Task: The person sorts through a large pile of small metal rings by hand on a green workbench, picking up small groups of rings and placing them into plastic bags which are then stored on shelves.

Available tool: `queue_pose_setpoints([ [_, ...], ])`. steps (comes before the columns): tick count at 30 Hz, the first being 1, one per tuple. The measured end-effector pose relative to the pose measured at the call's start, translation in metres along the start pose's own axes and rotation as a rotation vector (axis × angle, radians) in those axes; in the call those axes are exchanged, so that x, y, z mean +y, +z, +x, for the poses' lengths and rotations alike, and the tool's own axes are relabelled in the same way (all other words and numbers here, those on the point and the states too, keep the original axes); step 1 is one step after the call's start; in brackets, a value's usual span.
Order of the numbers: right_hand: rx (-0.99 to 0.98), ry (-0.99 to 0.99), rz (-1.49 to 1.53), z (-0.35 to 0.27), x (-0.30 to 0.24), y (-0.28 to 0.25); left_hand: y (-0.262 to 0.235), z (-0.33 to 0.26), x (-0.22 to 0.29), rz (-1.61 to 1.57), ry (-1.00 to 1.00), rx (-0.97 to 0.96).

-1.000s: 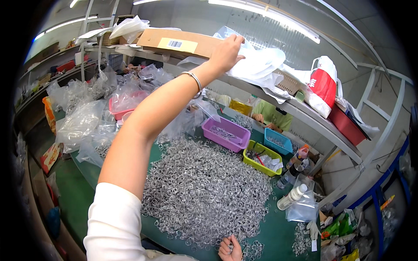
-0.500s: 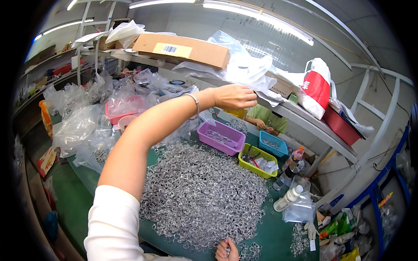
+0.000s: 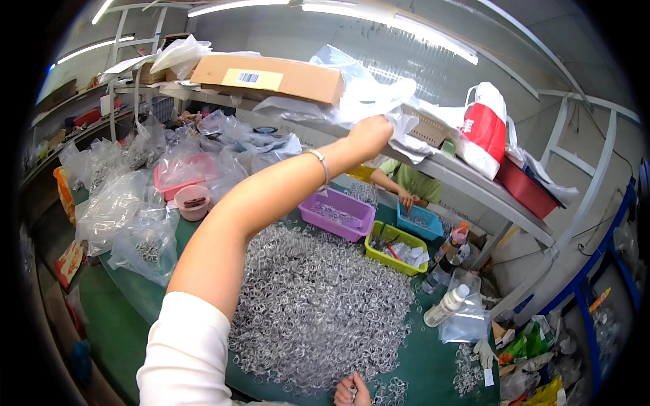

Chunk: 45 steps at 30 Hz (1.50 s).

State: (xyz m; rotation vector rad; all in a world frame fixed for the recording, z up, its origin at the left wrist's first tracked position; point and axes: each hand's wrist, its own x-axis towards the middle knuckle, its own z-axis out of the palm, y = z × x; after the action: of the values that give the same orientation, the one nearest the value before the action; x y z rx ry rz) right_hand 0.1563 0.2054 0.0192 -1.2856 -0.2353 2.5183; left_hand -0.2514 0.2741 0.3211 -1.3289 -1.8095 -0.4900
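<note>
A broad heap of small silvery metal rings (image 3: 318, 304) covers the middle of the green table (image 3: 261, 386). My left arm reaches up over the heap, and my left hand (image 3: 372, 133), closed, is at the shelf beside white papers (image 3: 405, 135). Its fingertips are turned away, so whatever they grip is hidden. Down at the near edge of the heap, my right hand (image 3: 352, 390) is curled, with a few silvery rings showing between its fingers. More loose rings (image 3: 391, 390) lie just right of that hand.
Purple (image 3: 337, 215), lime-green (image 3: 396, 249) and blue (image 3: 420, 223) baskets stand behind the heap. A person in green (image 3: 406, 181) works beyond them. Bottles (image 3: 447, 306) stand at right; plastic bags (image 3: 115, 210) crowd the left. The shelf (image 3: 487, 196) carries a long carton (image 3: 267, 78).
My left hand has turned and moved slightly closer to the shelf papers. The whole view has shifted a little, uncovering a round tub at left. My right hand stays by the heap.
</note>
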Motion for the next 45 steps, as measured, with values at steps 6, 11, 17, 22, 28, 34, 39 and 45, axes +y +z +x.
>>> queue_pose_setpoints([
  [6,-0.431,0.075,0.036,0.031,-0.003,-0.044,0.003,0.054,-0.008,0.045,-0.056,-0.247],
  [11,-0.450,-0.006,-0.064,0.021,-0.006,-0.043,0.001,0.043,0.016,0.213,0.126,0.066],
  [17,-0.446,-0.070,-0.059,0.014,-0.002,-0.038,0.017,0.054,-0.030,0.038,-0.031,0.172],
  [22,-0.414,-0.086,0.017,0.012,-0.002,-0.038,0.048,0.076,-0.058,0.069,-0.177,0.161],
  [28,-0.431,-0.128,-0.020,0.013,-0.007,-0.045,0.056,0.073,-0.054,0.068,-0.222,0.206],
  [34,-0.441,-0.129,-0.048,0.009,-0.004,-0.045,0.019,0.037,-0.036,-0.085,-0.040,0.330],
  [39,-0.434,-0.148,-0.029,0.008,-0.001,-0.051,0.019,0.016,-0.028,-0.098,0.139,0.444],
  [45,-0.457,-0.132,-0.027,0.006,0.005,-0.051,-0.002,-0.009,-0.024,0.027,0.234,0.623],
])
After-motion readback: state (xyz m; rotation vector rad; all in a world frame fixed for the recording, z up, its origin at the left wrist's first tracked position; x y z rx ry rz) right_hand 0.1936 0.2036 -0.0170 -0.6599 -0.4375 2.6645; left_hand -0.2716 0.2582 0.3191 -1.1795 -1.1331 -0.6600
